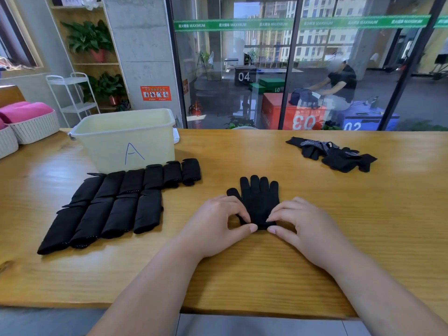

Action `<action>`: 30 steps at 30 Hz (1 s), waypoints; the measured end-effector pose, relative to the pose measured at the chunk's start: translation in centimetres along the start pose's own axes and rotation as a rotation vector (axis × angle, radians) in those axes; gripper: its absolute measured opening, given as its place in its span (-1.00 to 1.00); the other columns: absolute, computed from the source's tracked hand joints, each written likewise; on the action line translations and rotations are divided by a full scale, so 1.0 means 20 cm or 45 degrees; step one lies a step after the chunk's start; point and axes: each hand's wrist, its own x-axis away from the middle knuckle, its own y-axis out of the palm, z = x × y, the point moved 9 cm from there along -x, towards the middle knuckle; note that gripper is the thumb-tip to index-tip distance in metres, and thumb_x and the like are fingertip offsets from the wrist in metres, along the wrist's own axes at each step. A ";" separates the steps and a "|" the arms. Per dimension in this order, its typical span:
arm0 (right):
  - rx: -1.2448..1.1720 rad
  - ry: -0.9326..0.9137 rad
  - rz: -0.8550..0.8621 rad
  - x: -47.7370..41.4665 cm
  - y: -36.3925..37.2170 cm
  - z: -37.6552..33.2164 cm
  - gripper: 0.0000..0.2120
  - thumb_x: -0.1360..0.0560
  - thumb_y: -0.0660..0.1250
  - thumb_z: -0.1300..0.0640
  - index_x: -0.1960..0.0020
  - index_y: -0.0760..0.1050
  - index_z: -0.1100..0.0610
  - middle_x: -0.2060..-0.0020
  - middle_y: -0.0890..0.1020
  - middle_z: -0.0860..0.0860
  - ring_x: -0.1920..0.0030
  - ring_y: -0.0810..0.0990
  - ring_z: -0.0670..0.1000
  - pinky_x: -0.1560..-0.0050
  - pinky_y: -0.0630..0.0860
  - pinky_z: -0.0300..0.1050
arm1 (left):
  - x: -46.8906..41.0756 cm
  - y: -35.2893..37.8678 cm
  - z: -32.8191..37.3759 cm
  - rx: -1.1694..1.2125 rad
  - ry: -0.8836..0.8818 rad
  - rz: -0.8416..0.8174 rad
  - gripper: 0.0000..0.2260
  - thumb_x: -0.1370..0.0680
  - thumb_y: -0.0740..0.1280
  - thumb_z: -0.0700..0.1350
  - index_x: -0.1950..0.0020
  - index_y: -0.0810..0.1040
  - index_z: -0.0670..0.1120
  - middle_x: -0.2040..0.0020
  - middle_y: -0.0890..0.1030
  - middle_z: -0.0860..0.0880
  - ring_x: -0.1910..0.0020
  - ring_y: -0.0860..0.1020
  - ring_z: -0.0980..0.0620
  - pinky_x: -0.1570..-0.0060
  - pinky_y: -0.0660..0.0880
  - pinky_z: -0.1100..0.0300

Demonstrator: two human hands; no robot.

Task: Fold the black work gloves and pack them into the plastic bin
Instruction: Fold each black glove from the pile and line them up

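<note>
Head camera: the black knit work glove (pixel 259 200) lies flat on the wooden desk (pixel 242 267) right in front of you, fingers pointing away. Your left hand (pixel 218 224) and right hand (pixel 303 224) each pinch its cuff end between thumb and fingertips. The pale yellow plastic bin (pixel 109 146) marked A sits back left, with the rows of folded black gloves (pixel 116 204) just in front of it. Heads up: that knit looks floppy, so if one hand pulls ahead the fold will probably go crooked or leave the thumb poking out.
</note>
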 end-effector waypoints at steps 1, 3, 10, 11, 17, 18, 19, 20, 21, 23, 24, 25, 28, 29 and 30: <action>0.036 0.001 0.000 0.00 0.00 -0.01 -0.72 -0.60 0.30 -0.25 -0.18 0.67 -0.19 -0.09 0.58 -0.37 -0.12 0.46 -0.23 -0.03 0.48 -0.20 | 0.00 0.00 0.00 -0.012 0.007 -0.005 -0.78 -0.56 0.49 0.24 -0.04 0.71 0.13 -0.04 0.64 0.26 -0.17 0.56 0.19 -0.19 0.49 0.26; 0.074 0.007 0.004 -0.01 0.01 -0.02 -0.70 -0.62 0.25 -0.22 -0.18 0.66 -0.13 -0.09 0.58 -0.32 -0.11 0.46 -0.21 0.01 0.43 -0.24 | 0.00 0.00 0.00 -0.041 0.013 -0.011 -0.71 -0.52 0.50 0.30 -0.08 0.70 0.14 -0.06 0.64 0.26 -0.17 0.56 0.18 -0.21 0.50 0.21; -0.112 0.099 0.055 0.00 -0.02 0.01 -0.82 -0.64 0.24 -0.20 -0.12 0.55 -0.19 0.09 0.50 -0.32 -0.03 0.46 -0.24 0.03 0.46 -0.18 | -0.02 0.01 -0.01 -0.126 -0.005 0.045 -0.81 -0.55 0.52 0.12 -0.12 0.65 0.15 -0.07 0.61 0.26 -0.11 0.55 0.21 -0.23 0.51 0.08; -0.129 0.089 0.061 0.01 -0.02 0.01 -0.83 -0.63 0.25 -0.23 -0.12 0.54 -0.22 0.08 0.51 -0.33 -0.05 0.46 -0.24 0.02 0.47 -0.18 | -0.02 0.01 -0.02 -0.139 -0.013 0.060 -0.86 -0.57 0.51 0.08 -0.10 0.66 0.14 -0.05 0.62 0.25 -0.09 0.55 0.20 -0.21 0.51 0.09; -0.166 0.114 0.079 0.03 -0.03 0.01 -0.78 -0.54 0.43 -0.26 -0.15 0.58 -0.25 0.04 0.53 -0.38 -0.07 0.46 -0.28 0.03 0.35 -0.35 | 0.01 -0.01 -0.08 0.052 -0.212 0.092 -0.90 -0.58 0.50 0.11 -0.07 0.66 0.23 0.01 0.63 0.22 -0.04 0.58 0.20 -0.05 0.52 0.26; -0.210 0.169 0.105 0.03 -0.03 0.04 -0.81 -0.55 0.44 -0.24 -0.13 0.62 -0.24 0.06 0.55 -0.34 -0.04 0.49 -0.26 0.03 0.37 -0.33 | 0.01 -0.01 -0.09 0.073 -0.231 0.094 -0.90 -0.58 0.50 0.11 -0.06 0.65 0.23 0.03 0.64 0.22 -0.04 0.58 0.22 -0.03 0.50 0.30; -0.276 0.238 0.129 0.03 -0.03 0.07 -0.83 -0.55 0.45 -0.22 -0.12 0.64 -0.25 0.07 0.58 -0.31 -0.01 0.52 -0.24 0.01 0.42 -0.28 | 0.01 0.00 -0.09 0.094 -0.248 0.090 -0.90 -0.58 0.50 0.11 -0.06 0.64 0.24 0.05 0.65 0.23 -0.05 0.57 0.24 -0.02 0.48 0.32; -0.350 0.299 0.147 0.02 -0.02 0.09 -0.84 -0.54 0.46 -0.21 -0.10 0.66 -0.25 0.08 0.61 -0.28 0.02 0.55 -0.22 0.00 0.48 -0.21 | 0.00 0.00 -0.08 0.118 -0.266 0.086 -0.90 -0.58 0.50 0.11 -0.06 0.63 0.24 0.07 0.67 0.23 -0.04 0.58 0.25 -0.03 0.50 0.30; -0.410 0.344 0.154 0.02 -0.02 0.11 -0.86 -0.54 0.48 -0.19 -0.08 0.66 -0.26 0.10 0.66 -0.27 0.05 0.58 -0.20 -0.01 0.53 -0.14 | 0.00 0.00 -0.08 0.146 -0.284 0.086 -0.89 -0.59 0.49 0.11 -0.08 0.61 0.25 0.09 0.68 0.23 -0.03 0.59 0.26 -0.04 0.53 0.26; -0.515 0.396 0.155 0.01 -0.01 0.12 -0.86 -0.54 0.52 -0.14 -0.07 0.63 -0.26 0.13 0.71 -0.31 0.13 0.61 -0.16 0.03 0.57 -0.08 | -0.01 0.01 -0.07 0.187 -0.322 0.095 -0.83 -0.59 0.49 0.10 -0.12 0.55 0.24 0.11 0.69 0.25 0.02 0.62 0.27 -0.03 0.55 0.24; -0.547 0.412 0.152 0.01 -0.01 0.12 -0.82 -0.54 0.53 -0.12 -0.10 0.59 -0.26 0.15 0.71 -0.34 0.16 0.61 -0.15 0.05 0.56 -0.09 | -0.01 0.01 -0.07 0.189 -0.337 0.104 -0.79 -0.59 0.50 0.10 -0.13 0.51 0.23 0.12 0.69 0.25 0.06 0.61 0.27 0.03 0.52 0.27; -0.557 0.423 0.152 0.01 0.00 0.12 -0.78 -0.53 0.53 -0.11 -0.12 0.56 -0.26 0.17 0.71 -0.34 0.17 0.60 -0.14 0.07 0.55 -0.09 | -0.01 0.00 -0.07 0.184 -0.348 0.114 -0.77 -0.59 0.50 0.09 -0.13 0.48 0.22 0.13 0.69 0.24 0.09 0.60 0.27 0.09 0.48 0.30; -0.451 0.420 0.183 0.00 -0.01 0.10 -0.70 -0.52 0.53 -0.12 -0.16 0.48 -0.24 0.20 0.68 -0.29 0.15 0.57 -0.16 0.09 0.52 -0.11 | -0.01 0.00 -0.07 0.104 -0.337 0.150 -0.74 -0.59 0.51 0.08 -0.10 0.43 0.19 0.17 0.66 0.20 0.10 0.54 0.24 0.09 0.42 0.28; -0.395 0.400 0.202 0.00 -0.01 0.09 -0.69 -0.52 0.53 -0.12 -0.17 0.47 -0.24 0.19 0.66 -0.26 0.12 0.55 -0.17 0.09 0.51 -0.11 | -0.01 0.00 -0.06 0.050 -0.321 0.157 -0.75 -0.59 0.50 0.08 -0.09 0.43 0.19 0.18 0.64 0.18 0.07 0.52 0.24 0.03 0.44 0.23; -0.343 0.374 0.220 0.00 -0.02 0.08 -0.70 -0.52 0.52 -0.12 -0.16 0.47 -0.24 0.17 0.63 -0.24 0.09 0.53 -0.18 0.09 0.51 -0.12 | -0.02 0.00 -0.06 -0.004 -0.301 0.160 -0.77 -0.59 0.49 0.07 -0.07 0.43 0.19 0.17 0.62 0.18 0.04 0.50 0.24 -0.03 0.46 0.18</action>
